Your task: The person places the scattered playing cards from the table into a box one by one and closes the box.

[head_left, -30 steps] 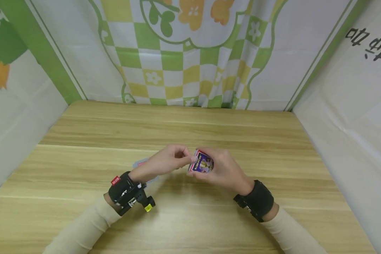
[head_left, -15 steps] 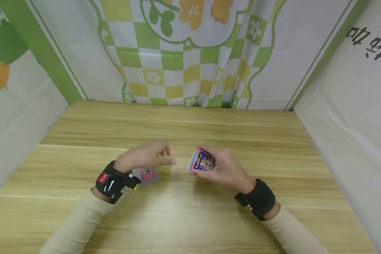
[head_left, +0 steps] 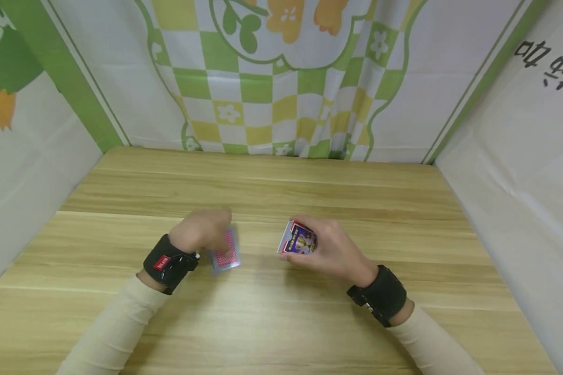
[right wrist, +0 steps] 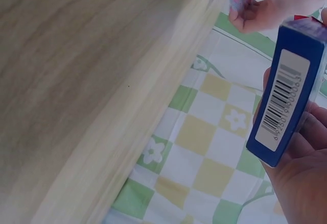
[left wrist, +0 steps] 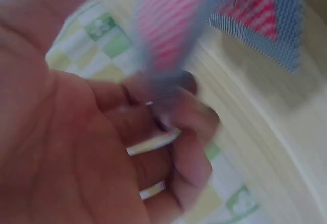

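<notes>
My left hand (head_left: 199, 229) is at the left of centre, its fingers on red-backed playing cards (head_left: 227, 260) with pale borders. In the left wrist view, its curled fingers pinch the corner of a blurred playing card (left wrist: 171, 22). Behind that card shows a thicker stack of playing cards (left wrist: 258, 9) with a ridged edge. My right hand (head_left: 335, 252) grips a small playing-card box (head_left: 302, 242) by its sides, above the table. The box's purple picture face and pale end point up and left. A barcode label (right wrist: 283, 101) marks its blue narrow side in the right wrist view.
The wooden table (head_left: 281, 323) extends under both hands. A green, yellow and white checked curtain (head_left: 272, 104) hangs along its back edge. White cloth walls (head_left: 506, 172) stand at both sides. Black straps with small cameras circle both wrists.
My left hand has pulled away from the box end, moved left, and come down onto the cards, picking at one. The right hand and box have stayed nearly still.
</notes>
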Demonstrator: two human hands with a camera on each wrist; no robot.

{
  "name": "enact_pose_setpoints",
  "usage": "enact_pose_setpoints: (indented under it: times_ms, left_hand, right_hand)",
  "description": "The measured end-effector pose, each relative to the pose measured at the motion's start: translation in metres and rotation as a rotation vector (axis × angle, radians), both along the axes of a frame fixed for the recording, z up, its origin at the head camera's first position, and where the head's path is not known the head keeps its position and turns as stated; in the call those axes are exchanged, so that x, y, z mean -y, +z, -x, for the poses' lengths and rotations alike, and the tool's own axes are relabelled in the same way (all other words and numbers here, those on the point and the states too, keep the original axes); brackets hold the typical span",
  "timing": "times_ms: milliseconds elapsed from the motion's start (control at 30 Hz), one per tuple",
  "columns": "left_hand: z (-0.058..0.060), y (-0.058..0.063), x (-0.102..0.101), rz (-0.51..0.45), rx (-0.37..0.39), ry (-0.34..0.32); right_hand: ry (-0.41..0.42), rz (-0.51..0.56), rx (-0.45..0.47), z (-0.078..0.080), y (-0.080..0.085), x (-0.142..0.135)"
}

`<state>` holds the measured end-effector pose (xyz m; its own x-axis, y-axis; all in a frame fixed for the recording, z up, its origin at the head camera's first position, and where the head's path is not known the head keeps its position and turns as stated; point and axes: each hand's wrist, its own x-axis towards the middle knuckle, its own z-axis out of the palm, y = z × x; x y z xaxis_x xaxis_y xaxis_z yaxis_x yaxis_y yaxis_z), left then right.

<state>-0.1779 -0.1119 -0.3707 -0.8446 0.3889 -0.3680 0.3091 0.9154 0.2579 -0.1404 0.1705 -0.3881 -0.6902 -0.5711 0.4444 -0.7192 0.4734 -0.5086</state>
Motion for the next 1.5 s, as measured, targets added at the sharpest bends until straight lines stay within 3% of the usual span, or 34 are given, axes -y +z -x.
enact_pose_setpoints:
  times_ms: [100, 200, 333, 433, 667, 1167, 1500]
  left_hand:
    - [0.002, 0.002, -0.002, -0.066, 0.028, -0.129]
    - [0.002, 0.008, -0.003, -0.245, 0.096, -0.206]
    - [0.000, 0.019, -0.008, -0.611, 0.150, -0.152]
    - [-0.004, 0.026, -0.012, -0.745, 0.151, -0.094]
    - [-0.013, 0.029, -0.023, -0.730, 0.144, -0.071]
    - [-0.017, 0.026, -0.036, -0.766, 0.078, -0.019]
    - [-0.019, 0.029, -0.033, -0.746, 0.092, -0.021]
  right_hand:
    - [0.000, -0.009, -0.003, 0.000, 0.000, 0.000]
    - [0.003, -0.014, -0.002, 0.000, 0.000, 0.000]
    - [0.006, -0.014, -0.006, 0.000, 0.000, 0.001]
    - [0.009, -0.011, -0.012, 0.000, 0.000, 0.001]
    - [0.031, -0.007, -0.027, 0.000, -0.002, 0.003]
    - [0.023, 0.005, -0.015, 0.000, -0.003, 0.002]
    - [0.001, -0.017, -0.018, -0.001, -0.002, 0.001]
